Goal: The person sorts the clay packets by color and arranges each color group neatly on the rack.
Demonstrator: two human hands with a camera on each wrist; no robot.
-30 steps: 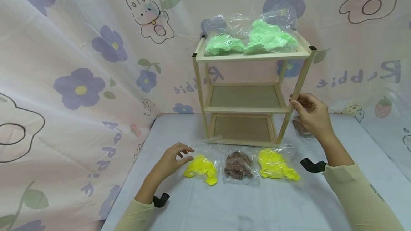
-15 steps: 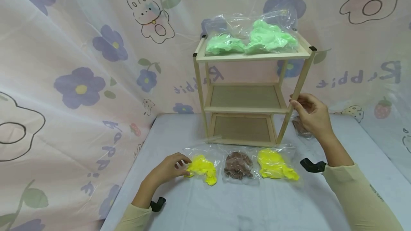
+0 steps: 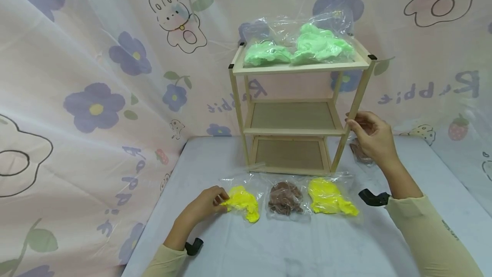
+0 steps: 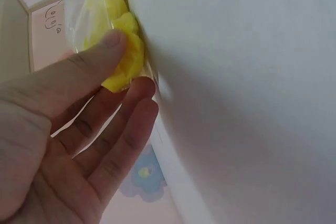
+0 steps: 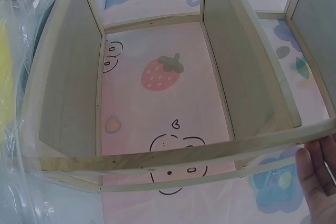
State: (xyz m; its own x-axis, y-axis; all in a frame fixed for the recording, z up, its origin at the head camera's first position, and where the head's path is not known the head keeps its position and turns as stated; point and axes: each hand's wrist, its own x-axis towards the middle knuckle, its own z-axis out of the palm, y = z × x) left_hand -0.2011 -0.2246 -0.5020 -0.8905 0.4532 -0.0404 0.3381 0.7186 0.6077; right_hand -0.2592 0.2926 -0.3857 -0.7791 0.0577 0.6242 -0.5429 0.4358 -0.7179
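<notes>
My left hand (image 3: 205, 203) pinches the left edge of a clear bag of yellow clay-like stuff (image 3: 246, 202) lying on the table. In the left wrist view the thumb presses on the yellow lump (image 4: 128, 51), with the fingers beneath it. My right hand (image 3: 374, 138) holds the front right post of a small three-tier wooden shelf (image 3: 294, 132); only part of that hand (image 4: 63, 87) is not shown here, as the left hand fills the left wrist view. On the shelf's top tier lie bags of light green stuff (image 3: 323, 44).
Right of the held bag lie a bag of brown stuff (image 3: 285, 198) and a second yellow bag (image 3: 330, 198), in a row before the shelf. Another brown bag (image 3: 360, 153) lies behind my right hand. A patterned curtain (image 3: 96, 106) hangs around the white table (image 3: 269, 247).
My left hand has moved down and closed from a loose reach onto the left yellow bag's edge. The right hand stays on the shelf post.
</notes>
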